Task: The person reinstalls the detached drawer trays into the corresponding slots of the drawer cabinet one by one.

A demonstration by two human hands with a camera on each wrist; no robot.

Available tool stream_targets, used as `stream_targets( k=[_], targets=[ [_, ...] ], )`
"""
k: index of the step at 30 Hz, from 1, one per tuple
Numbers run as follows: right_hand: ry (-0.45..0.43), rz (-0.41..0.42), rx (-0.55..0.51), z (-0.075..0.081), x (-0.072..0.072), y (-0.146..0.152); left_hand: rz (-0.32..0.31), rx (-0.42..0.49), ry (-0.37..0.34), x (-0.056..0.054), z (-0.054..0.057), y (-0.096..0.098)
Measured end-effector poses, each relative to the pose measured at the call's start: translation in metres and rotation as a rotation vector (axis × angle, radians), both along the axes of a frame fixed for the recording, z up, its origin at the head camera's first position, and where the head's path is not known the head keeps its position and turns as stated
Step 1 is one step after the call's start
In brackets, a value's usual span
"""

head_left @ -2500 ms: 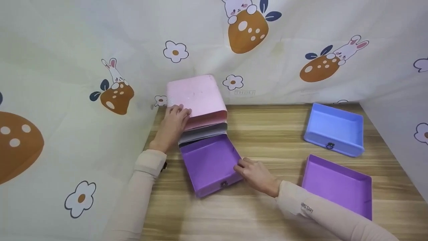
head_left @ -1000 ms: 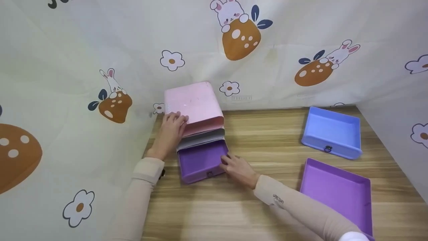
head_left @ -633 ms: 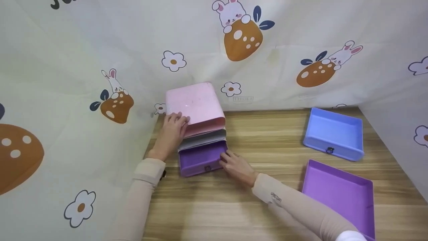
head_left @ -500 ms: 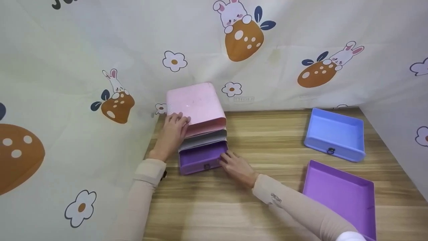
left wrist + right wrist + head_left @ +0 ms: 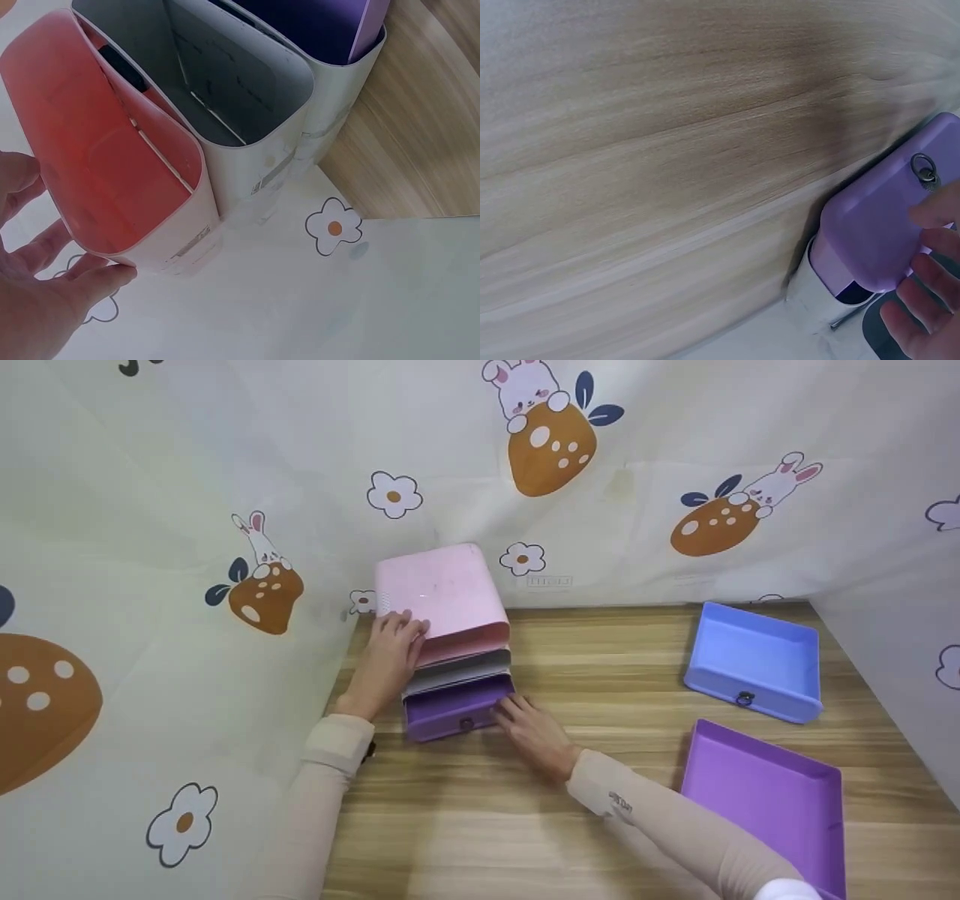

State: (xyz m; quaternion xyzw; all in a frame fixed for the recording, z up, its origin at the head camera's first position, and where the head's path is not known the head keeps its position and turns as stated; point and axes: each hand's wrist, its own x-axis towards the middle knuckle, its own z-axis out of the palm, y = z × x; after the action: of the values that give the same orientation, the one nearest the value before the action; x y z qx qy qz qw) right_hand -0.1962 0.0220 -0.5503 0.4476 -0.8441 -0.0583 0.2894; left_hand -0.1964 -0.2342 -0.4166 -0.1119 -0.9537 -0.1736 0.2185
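Note:
A three-tier drawer case has a pink top shell [image 5: 442, 592], a grey-lined middle compartment [image 5: 217, 82] and a bottom compartment with a purple drawer [image 5: 454, 725] partly pushed in. My left hand [image 5: 386, 660] rests on the left front of the pink shell, fingertips on its top; the left wrist view shows my fingers against its rim. With my right hand [image 5: 534, 735] I hold the purple drawer at its front right corner. In the right wrist view my thumb touches the front panel, near the ring pull [image 5: 924, 171]. The pink and grey compartments hold no drawer.
A blue drawer [image 5: 754, 660] with a ring pull lies at the far right of the wooden surface [image 5: 465, 840]. A second purple drawer [image 5: 761, 802] lies nearer, partly behind my right forearm. Patterned cloth [image 5: 300, 450] surrounds the back and sides.
The purple drawer has slid deeper into the bottom compartment, my right hand moving inward with it. My left hand has stayed on the pink shell.

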Motion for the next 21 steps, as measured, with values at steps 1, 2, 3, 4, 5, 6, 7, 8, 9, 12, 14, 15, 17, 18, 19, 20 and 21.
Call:
stream_targets(
  k=[1,2,3,4,5,6,7,8,9,12,14,15,17,18,19,20,21],
  targets=[
    [-0.010,-0.002,-0.001,0.000,-0.001,0.000,0.002,0.000,0.001,0.000,0.000,0.000],
    [-0.020,-0.003,-0.004,-0.001,-0.001,0.000,0.003,0.000,0.002,0.000,0.000,0.000],
    [-0.030,-0.001,-0.006,-0.001,-0.002,0.000,0.004,-0.001,-0.001,0.000,0.000,-0.001],
    [-0.042,0.002,-0.008,-0.002,-0.002,0.000,0.006,-0.002,-0.005,0.000,0.001,-0.001],
    [-0.050,0.007,-0.010,-0.002,-0.003,0.000,0.008,-0.003,-0.010,0.000,0.001,-0.001],
    [-0.058,0.011,-0.011,-0.002,-0.003,0.000,0.009,-0.004,-0.017,0.000,0.001,-0.001],
    [-0.062,0.015,-0.012,-0.003,-0.004,0.001,0.010,-0.004,-0.023,0.000,0.001,-0.001],
    [-0.065,0.016,-0.012,-0.003,-0.005,0.001,0.009,-0.003,-0.028,0.000,0.002,-0.001],
    [-0.068,0.015,-0.010,-0.003,-0.005,0.000,0.008,-0.003,-0.031,0.000,0.002,-0.001],
    [-0.081,0.001,0.002,-0.003,-0.007,0.000,0.010,-0.004,-0.045,0.000,0.003,0.000],
    [-0.095,-0.013,0.010,-0.004,-0.007,-0.001,0.012,-0.008,-0.057,0.001,0.003,0.000],
    [-0.107,-0.018,0.009,-0.004,-0.007,-0.001,0.013,-0.010,-0.064,0.001,0.003,0.000],
    [-0.137,-0.022,-0.009,-0.005,-0.008,-0.002,0.012,-0.011,-0.074,0.001,0.004,0.000],
    [-0.151,-0.021,-0.020,-0.005,-0.009,-0.003,0.012,-0.012,-0.075,0.001,0.004,0.001],
    [-0.165,-0.018,-0.034,-0.005,-0.009,-0.004,0.012,-0.011,-0.076,0.001,0.004,0.001],
    [-0.179,-0.016,-0.048,-0.005,-0.010,-0.005,0.010,-0.008,-0.074,0.001,0.004,0.001],
    [-0.191,-0.013,-0.059,-0.006,-0.011,-0.005,0.010,-0.008,-0.069,0.002,0.005,0.001]
  ],
)
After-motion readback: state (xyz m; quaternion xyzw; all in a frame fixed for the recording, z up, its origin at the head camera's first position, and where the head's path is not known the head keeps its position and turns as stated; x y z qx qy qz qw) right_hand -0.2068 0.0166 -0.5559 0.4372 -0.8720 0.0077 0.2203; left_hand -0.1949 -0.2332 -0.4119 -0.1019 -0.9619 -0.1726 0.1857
